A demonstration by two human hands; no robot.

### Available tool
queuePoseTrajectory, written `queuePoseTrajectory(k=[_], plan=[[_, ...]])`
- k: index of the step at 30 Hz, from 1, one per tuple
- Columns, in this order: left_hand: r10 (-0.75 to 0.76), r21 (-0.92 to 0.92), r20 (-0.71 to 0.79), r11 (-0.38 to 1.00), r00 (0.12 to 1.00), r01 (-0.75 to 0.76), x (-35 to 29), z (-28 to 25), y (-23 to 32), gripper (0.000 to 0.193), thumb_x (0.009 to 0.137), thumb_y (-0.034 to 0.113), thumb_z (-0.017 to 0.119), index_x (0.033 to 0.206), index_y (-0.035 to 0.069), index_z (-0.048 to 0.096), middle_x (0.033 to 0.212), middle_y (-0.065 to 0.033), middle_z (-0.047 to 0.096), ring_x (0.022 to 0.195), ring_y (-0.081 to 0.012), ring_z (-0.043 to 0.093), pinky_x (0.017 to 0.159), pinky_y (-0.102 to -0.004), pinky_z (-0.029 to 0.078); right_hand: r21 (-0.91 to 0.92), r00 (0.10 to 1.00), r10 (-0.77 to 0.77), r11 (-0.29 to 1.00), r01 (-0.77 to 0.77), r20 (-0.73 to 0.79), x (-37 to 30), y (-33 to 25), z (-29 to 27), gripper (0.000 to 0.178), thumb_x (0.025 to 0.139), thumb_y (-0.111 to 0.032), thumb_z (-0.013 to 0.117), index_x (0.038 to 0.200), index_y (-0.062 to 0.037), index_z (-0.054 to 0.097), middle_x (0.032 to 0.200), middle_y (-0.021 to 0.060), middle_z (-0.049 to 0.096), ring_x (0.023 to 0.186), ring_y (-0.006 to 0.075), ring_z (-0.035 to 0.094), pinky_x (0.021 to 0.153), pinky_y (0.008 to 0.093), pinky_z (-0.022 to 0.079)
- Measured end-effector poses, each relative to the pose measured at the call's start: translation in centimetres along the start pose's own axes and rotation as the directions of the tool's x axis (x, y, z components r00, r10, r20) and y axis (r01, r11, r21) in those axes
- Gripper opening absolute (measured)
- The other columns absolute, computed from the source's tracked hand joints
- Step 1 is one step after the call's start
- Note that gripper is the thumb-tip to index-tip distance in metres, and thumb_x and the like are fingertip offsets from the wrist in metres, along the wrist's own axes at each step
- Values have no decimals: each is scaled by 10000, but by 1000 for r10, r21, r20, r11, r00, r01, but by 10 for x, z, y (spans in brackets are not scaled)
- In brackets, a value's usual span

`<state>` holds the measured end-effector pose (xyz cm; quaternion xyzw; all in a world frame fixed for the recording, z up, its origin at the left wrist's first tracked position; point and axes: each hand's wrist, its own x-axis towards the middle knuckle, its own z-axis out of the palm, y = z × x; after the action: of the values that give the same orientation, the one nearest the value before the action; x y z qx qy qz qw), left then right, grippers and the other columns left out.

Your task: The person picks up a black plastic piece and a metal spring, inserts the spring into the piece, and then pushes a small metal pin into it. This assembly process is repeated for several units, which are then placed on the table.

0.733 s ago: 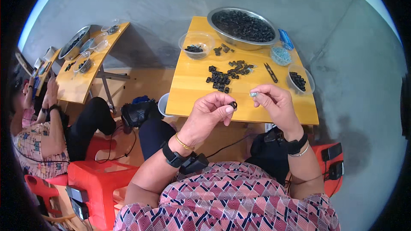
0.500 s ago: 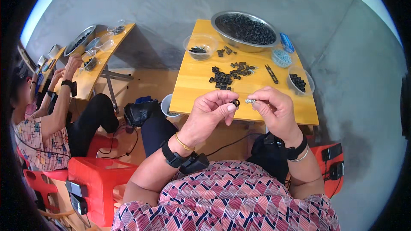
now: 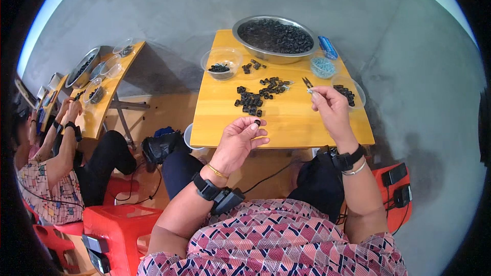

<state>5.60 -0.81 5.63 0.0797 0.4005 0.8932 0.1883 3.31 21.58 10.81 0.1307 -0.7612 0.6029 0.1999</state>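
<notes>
Left hand (image 3: 236, 140) pinches a rounded black piece (image 3: 257, 122); right hand (image 3: 332, 110), perhaps a silvery coil (image 3: 310, 91).

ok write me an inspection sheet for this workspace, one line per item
surface: yellow table, loose black parts near its middle
job's things: small black part and silvery piece, both in hand; metal basin full of black parts behind
clutter: dark snips, partly hidden; blue packet beside a tub of pale blue pieces
hands: left hand pinches the black part, right hand the silvery piece
cables: dark cable between the knees
surroundings: grey wall, red stool; co-worker at left
</notes>
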Motion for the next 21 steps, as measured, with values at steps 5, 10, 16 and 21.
queuePoseTrajectory(k=[5, 10, 16, 21], plan=[[-67, -9, -150, 998, 986, 66, 22, -20, -19, 121, 867, 67, 438, 959, 11, 493, 1061, -112, 508, 876, -225, 536, 851, -380, 445, -447, 944, 306, 866, -223, 123, -2, 97, -30, 188, 776, -87, 529, 910, 37, 574, 713, 72, 588, 608, 120, 522, 593, 256, 439], [-114, -104, -167, 990, 979, 97, 25, -36, -20, 111, 856, 54, 462, 947, 0, 497, 1029, -98, 514, 880, -218, 549, 832, -370, 466, -395, 957, 286, 885, -248, 39, -8, 135, -39, 237, 776, -88, 537, 979, 30, 565, 788, 65, 597, 680, 108, 538, 630, 237, 436], [-131, -120, -147, 986, 980, 114, 25, -43, -18, 111, 866, 58, 430, 941, 16, 501, 1107, -133, 496, 936, -254, 543, 848, -391, 449, -368, 948, 311, 890, -268, 61, -8, 134, -36, 221, 776, -80, 541, 970, 23, 570, 825, 74, 604, 714, 113, 546, 653, 229, 437], [-134, -131, -151, 985, 979, 114, 25, -48, -20, 107, 865, 53, 430, 920, 19, 517, 1068, -129, 522, 913, -237, 551, 829, -374, 460, -410, 943, 320, 875, -256, 95, 0, 126, -32, 192, 761, -105, 554, 912, 8, 590, 784, 100, 618, 707, 140, 573, 644, 259, 453]])
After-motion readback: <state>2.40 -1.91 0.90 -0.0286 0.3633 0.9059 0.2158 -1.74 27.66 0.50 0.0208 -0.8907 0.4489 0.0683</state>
